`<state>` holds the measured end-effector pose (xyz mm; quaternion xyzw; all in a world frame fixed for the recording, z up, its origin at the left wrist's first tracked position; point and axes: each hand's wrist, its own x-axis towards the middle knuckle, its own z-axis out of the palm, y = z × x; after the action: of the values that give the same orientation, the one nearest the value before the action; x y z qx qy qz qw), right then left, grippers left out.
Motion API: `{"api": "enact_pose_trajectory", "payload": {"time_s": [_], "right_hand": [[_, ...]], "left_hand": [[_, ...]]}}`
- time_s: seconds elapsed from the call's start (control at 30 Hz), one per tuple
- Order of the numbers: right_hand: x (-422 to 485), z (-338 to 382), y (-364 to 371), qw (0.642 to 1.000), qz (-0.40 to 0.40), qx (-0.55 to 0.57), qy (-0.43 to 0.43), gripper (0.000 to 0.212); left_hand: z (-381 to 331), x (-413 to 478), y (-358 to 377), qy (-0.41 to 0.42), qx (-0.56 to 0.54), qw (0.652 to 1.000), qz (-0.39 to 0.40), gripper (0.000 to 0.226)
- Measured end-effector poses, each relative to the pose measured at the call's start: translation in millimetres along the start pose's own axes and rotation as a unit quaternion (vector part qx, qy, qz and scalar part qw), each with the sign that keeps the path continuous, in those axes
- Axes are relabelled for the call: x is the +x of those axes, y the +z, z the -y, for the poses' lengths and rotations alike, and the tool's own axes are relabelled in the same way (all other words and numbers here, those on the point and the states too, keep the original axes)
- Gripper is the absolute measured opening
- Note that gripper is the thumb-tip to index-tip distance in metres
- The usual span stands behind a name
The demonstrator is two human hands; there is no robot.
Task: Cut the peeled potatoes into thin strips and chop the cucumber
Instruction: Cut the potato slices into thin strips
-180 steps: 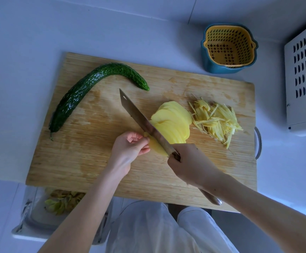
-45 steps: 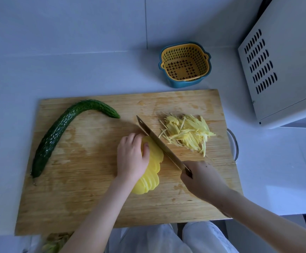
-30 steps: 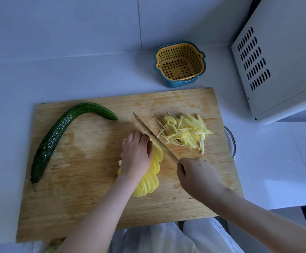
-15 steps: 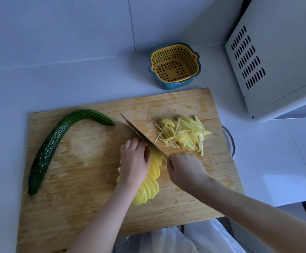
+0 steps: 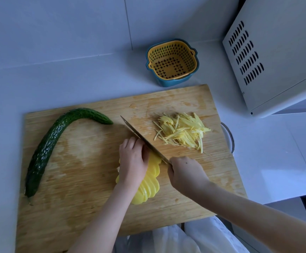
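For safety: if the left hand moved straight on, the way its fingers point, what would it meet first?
The knife, held by the right hand, lies just ahead of the left hand; they may already touch, depth is unclear.

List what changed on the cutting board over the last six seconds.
The left hand let go of the potato end and now holds down the fanned potato slices; the knife, in the right hand, moved to their far end. Cucumber and strips stayed put.
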<state>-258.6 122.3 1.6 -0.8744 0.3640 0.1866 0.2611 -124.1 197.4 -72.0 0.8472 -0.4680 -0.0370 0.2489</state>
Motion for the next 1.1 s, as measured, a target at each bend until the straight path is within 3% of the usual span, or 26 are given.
{"api": "enact_pose_trajectory", "payload": {"time_s": [0.2,1.1], "right_hand": [[-5.4,-4.1,-0.7,1.000,0.007,0.006,0.006,0.025],[-0.3,2.7,-4.1,0.999,0.013,0.031,0.019,0.032]], "left_hand": [[0.4,-0.7,-0.1,0.002,-0.009,1.000,-0.002,0.009],[1.1,-2.4,0.5,-0.008,-0.032,0.999,-0.013,0.005]]}}
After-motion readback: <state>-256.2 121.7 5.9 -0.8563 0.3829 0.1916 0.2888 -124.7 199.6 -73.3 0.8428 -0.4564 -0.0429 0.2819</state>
